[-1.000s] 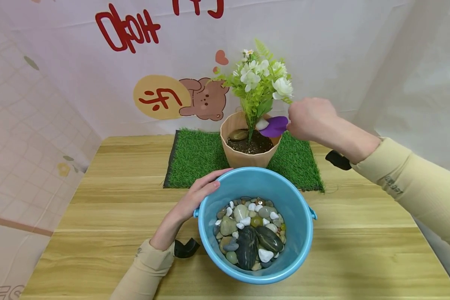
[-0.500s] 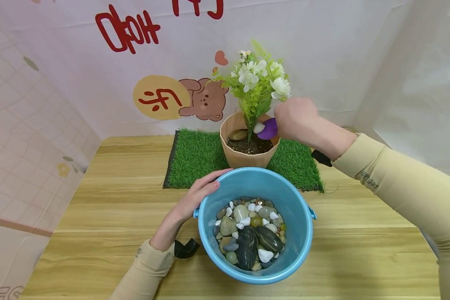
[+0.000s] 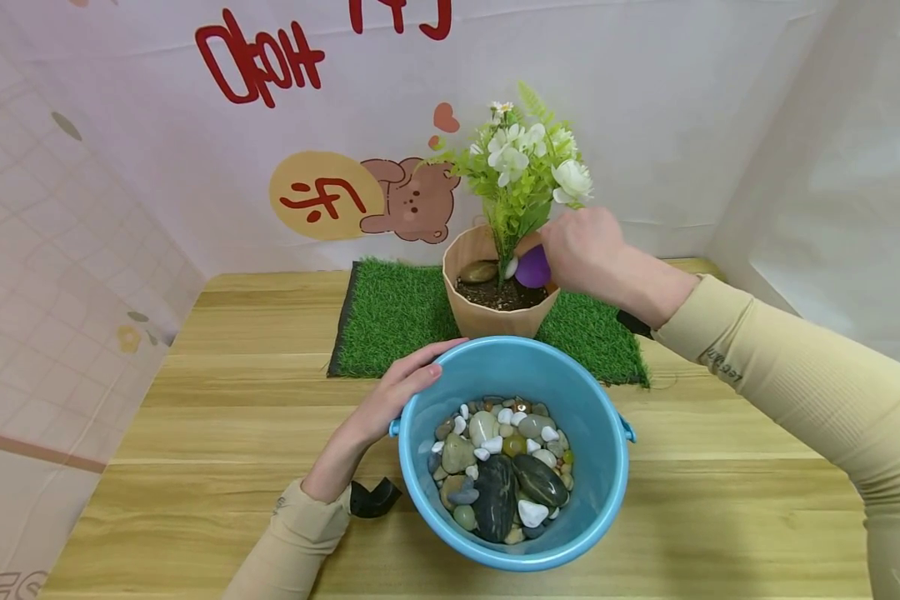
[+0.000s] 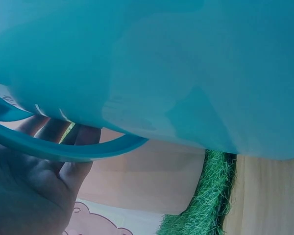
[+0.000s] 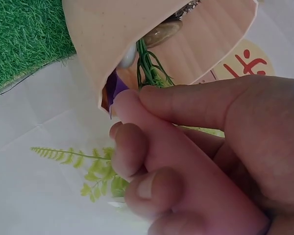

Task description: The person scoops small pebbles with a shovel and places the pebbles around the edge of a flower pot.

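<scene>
"Pink, smooth and tapered, that handle (image 5: 186, 161) belongs to the small purple-bladed hand trowel (image 3: 534, 268). How is it held?"

"Right hand (image 3: 588, 254) wrapped round it, thumb lying along it close to the blade, fingers curled underneath. The blade dips inside the faceted, peach-coloured pot (image 3: 498, 322), towards three o'clock."

"And the left hand (image 3: 390, 396)?"

"At ten o'clock on the glossy blue bucket (image 3: 495, 367), fingers fairly straight along the outer wall, thumb at the rim. In the left wrist view the curved blue carrying bail (image 4: 54, 151) crosses before the palm; whether they touch, I can't tell."

"How would the trowel handle?"

"Light and stiff, I'd guess, though so smooth a grip could twist. Best held near the blade, where the thumb is. The rounded white stone (image 3: 512, 268) at the blade's nine o'clock looks hard and slippery; I can't tell whether the blade bears it."

"The bucket?"

"Probably heavy, with polished pebbles (image 3: 457, 452) and two dark oval stones (image 3: 495, 496) towards six o'clock. Steady it by the rim, lift by the bail."

"Farther out?"

"A glossy brown stone (image 3: 479, 272) at nine o'clock in the pot, white-flowered leafy stems (image 3: 506, 158) rising mid-pot, then the green artificial-grass mat (image 3: 390, 308) on the pale wooden table (image 3: 232, 400)."
</scene>
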Action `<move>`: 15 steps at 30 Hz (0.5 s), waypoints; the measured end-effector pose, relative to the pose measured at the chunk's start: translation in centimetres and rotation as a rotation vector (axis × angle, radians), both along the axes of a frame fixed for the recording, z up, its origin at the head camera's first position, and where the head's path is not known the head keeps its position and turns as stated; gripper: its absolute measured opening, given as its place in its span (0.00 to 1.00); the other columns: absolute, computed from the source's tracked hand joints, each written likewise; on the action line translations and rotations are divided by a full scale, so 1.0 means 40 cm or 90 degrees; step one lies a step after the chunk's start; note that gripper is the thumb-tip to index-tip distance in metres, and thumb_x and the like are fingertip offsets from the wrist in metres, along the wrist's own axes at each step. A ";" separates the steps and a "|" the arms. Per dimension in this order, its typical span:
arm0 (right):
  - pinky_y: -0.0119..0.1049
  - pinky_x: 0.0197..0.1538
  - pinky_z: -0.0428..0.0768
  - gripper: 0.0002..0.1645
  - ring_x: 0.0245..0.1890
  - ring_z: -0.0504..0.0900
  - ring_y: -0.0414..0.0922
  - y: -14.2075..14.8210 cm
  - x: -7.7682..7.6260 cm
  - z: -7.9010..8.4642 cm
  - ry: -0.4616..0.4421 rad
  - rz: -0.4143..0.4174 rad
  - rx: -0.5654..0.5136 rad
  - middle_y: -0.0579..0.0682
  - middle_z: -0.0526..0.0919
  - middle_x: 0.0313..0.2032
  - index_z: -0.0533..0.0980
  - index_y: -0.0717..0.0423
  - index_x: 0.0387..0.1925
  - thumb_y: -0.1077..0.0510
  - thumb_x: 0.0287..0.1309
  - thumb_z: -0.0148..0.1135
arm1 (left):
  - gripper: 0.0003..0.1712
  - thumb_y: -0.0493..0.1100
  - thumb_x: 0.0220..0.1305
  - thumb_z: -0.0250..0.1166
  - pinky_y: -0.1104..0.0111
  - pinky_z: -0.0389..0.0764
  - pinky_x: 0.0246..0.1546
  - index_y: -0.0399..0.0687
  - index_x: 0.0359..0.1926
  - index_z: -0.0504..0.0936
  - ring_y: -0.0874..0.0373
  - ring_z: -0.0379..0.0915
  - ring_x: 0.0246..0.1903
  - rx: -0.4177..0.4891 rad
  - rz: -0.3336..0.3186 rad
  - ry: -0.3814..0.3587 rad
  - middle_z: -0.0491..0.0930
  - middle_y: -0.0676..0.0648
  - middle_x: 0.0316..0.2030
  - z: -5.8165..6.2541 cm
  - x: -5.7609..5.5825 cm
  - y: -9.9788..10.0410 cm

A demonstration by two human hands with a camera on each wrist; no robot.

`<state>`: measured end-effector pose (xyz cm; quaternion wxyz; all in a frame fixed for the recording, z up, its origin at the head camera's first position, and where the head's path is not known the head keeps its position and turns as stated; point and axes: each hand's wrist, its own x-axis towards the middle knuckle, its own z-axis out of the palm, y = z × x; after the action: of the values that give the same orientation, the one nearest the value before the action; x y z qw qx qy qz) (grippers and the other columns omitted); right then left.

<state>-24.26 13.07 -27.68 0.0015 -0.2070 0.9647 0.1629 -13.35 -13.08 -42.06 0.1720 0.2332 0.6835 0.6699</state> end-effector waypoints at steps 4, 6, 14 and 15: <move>0.44 0.30 0.86 0.14 0.29 0.85 0.54 0.001 0.002 0.007 0.003 -0.006 0.015 0.60 0.86 0.33 0.81 0.65 0.35 0.57 0.53 0.73 | 0.33 0.45 0.79 0.46 0.40 0.84 0.61 0.38 0.80 0.61 0.27 0.72 0.69 0.000 0.000 0.002 0.68 0.29 0.75 0.004 0.000 0.001; 0.44 0.29 0.86 0.09 0.28 0.83 0.52 0.001 0.004 0.011 0.005 -0.007 0.023 0.59 0.86 0.31 0.80 0.63 0.33 0.60 0.54 0.69 | 0.33 0.45 0.79 0.46 0.40 0.84 0.61 0.38 0.80 0.61 0.27 0.72 0.69 -0.003 0.000 0.003 0.68 0.29 0.75 0.005 0.000 0.000; 0.45 0.29 0.85 0.01 0.27 0.81 0.50 0.005 0.014 0.031 -0.006 -0.020 0.019 0.55 0.83 0.28 0.79 0.60 0.29 0.65 0.53 0.62 | 0.34 0.45 0.79 0.46 0.40 0.84 0.61 0.39 0.80 0.61 0.27 0.71 0.69 -0.005 -0.002 0.000 0.68 0.29 0.75 0.003 0.002 -0.001; 0.46 0.30 0.85 0.02 0.28 0.82 0.51 0.006 0.016 0.034 -0.011 -0.026 0.015 0.56 0.84 0.29 0.79 0.60 0.29 0.65 0.53 0.62 | 0.34 0.45 0.79 0.47 0.40 0.84 0.61 0.39 0.80 0.61 0.27 0.72 0.69 -0.005 -0.002 0.000 0.68 0.29 0.75 0.003 0.002 -0.001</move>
<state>-23.64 13.29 -26.33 0.0152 -0.1889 0.9667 0.1722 -13.27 -13.13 -41.96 0.1738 0.2339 0.6859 0.6668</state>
